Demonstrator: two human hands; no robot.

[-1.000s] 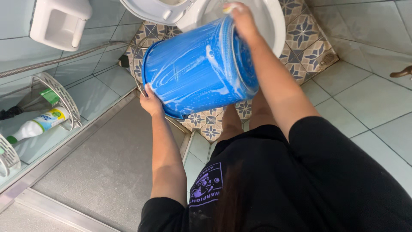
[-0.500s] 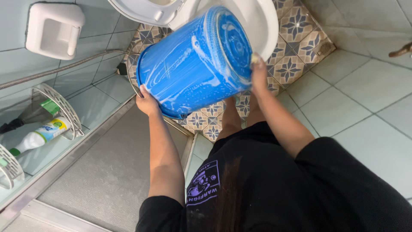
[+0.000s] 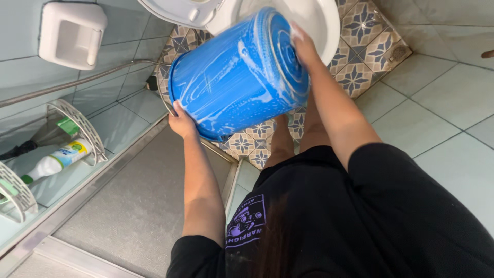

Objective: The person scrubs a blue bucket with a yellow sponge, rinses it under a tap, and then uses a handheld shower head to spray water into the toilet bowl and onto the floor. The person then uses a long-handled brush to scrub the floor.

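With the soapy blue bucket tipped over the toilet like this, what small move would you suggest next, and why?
Probably sweep the right hand on across the bucket's base: the blue bucket lies tilted on its side above the toilet bowl, streaked with white suds, and the left hand steadies its rim, so that side looks braced for scrubbing.

A round blue plastic bucket (image 3: 236,77) streaked with white soapy foam, tipped on its side in mid-air, its ribbed base turned towards the upper right and its open rim facing lower left, above patterned floor tiles.
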